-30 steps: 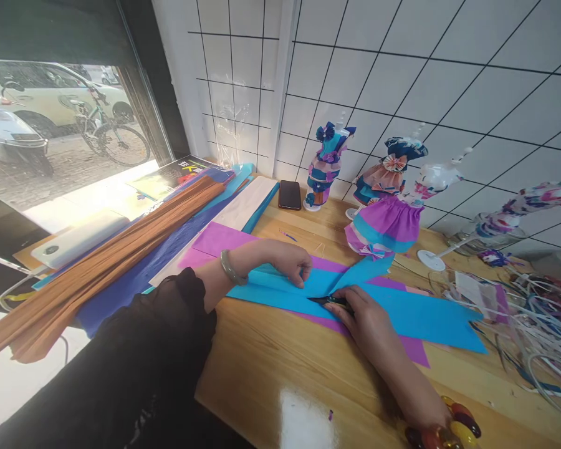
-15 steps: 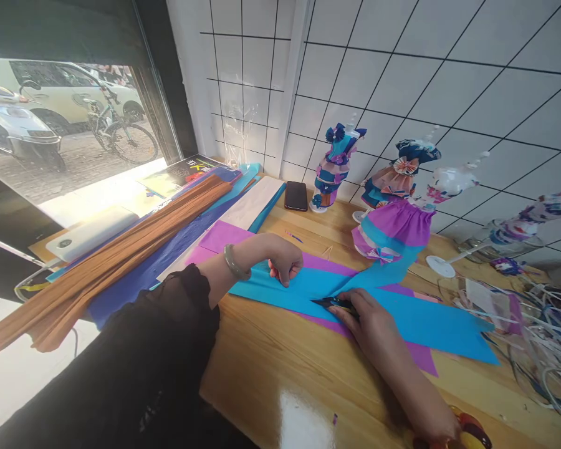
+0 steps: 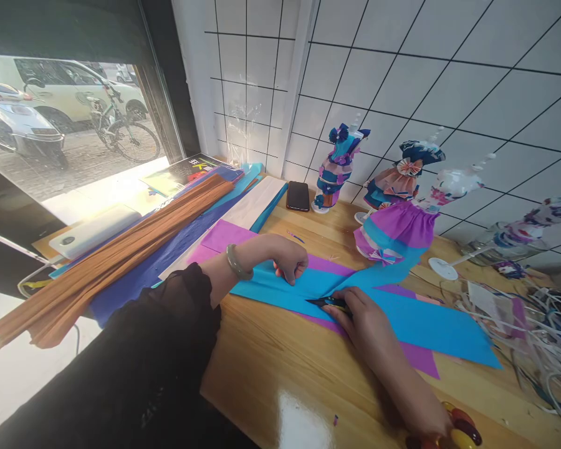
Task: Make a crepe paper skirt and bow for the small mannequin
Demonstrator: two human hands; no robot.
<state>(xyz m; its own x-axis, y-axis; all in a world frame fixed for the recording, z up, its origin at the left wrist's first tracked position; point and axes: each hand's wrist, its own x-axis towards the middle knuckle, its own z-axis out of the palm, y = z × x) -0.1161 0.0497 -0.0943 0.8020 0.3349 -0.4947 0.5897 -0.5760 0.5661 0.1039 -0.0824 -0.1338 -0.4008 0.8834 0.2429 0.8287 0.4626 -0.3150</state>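
Observation:
A long blue paper sheet (image 3: 421, 321) lies over a purple sheet (image 3: 224, 236) on the wooden table (image 3: 280, 374). My right hand (image 3: 362, 318) is closed round a small dark cutter (image 3: 325, 302) whose tip rests on the blue paper, where a cut strip lifts away to the right. My left hand (image 3: 287, 257), a green bangle on its wrist, has its fingers curled and presses the blue paper down just left of the cutter.
Three small dress forms in paper dresses (image 3: 339, 165) (image 3: 402, 174) (image 3: 395, 234) stand along the tiled wall, next to a black phone (image 3: 298, 196). Brown pleated paper (image 3: 116, 249) and dark blue sheets lie at left. A tangle of white strips (image 3: 537, 324) fills the right.
My left hand has curled its fingers and shifted a little along the blue paper. The cutter has slid slightly left. The camera has drifted.

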